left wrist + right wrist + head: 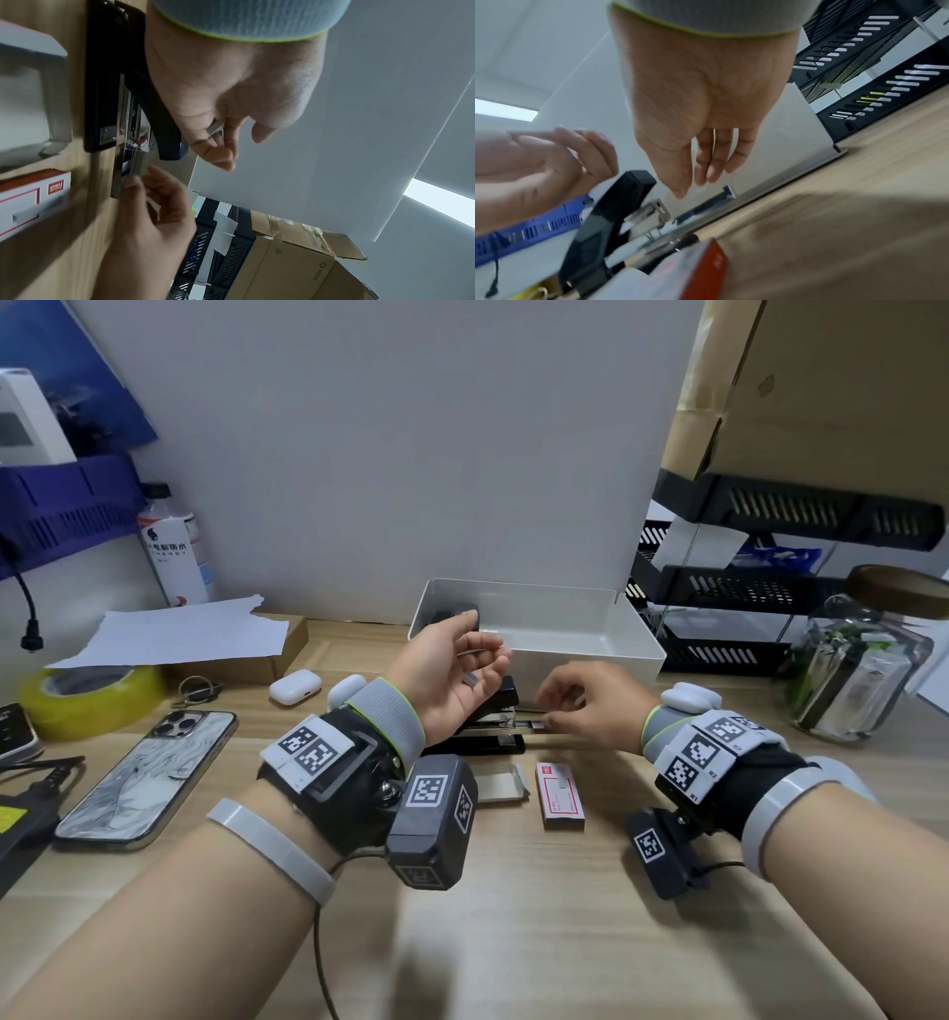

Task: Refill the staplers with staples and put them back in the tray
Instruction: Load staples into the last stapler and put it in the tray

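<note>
A black stapler (506,698) (102,81) (608,213) lies on the wooden desk, its metal magazine (117,182) (706,205) pulled out to the right. My left hand (482,649) (239,142) is palm up just above it, fingers curled round a short staple strip (470,679) (214,128). My right hand (552,706) (695,186) hovers at the magazine with relaxed fingers, its tips touching the rail. Behind stands a white tray (590,654) with a second black stapler (454,611) inside. The red-and-white staple box (560,796) lies in front.
An open inner staple box (500,783) lies beside the red one. A phone (149,773), tape roll (87,695) and earbud case (295,686) are at the left. A glass jar (862,670) and black stacked file trays (744,593) stand on the right.
</note>
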The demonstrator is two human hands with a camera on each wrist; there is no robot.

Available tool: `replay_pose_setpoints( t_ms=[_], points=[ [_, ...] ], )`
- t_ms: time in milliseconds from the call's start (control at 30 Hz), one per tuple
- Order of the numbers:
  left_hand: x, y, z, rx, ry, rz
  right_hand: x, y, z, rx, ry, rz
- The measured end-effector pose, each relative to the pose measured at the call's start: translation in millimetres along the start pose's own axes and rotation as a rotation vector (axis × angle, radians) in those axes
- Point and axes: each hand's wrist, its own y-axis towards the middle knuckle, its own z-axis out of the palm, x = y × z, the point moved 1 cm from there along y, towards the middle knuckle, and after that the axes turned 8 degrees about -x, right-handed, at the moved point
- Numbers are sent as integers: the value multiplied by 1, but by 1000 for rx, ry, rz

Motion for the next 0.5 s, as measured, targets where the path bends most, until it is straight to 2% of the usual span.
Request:
replay_pose_setpoints(
  t_ms=[100, 167, 300, 500],
  points=[
    [2, -3, 4, 43, -42, 21, 18, -4, -16, -188, 146, -69],
    [2, -2, 5, 64, -65, 23, 38, -7, -26, -252, 210, -144],
    [4, -3, 10, 84, -71, 18, 65, -11, -31, -274, 161, -281],
    [8, -10, 19, 97, -11, 38, 75, -8, -16, -210, 93, -229]
  ],
)
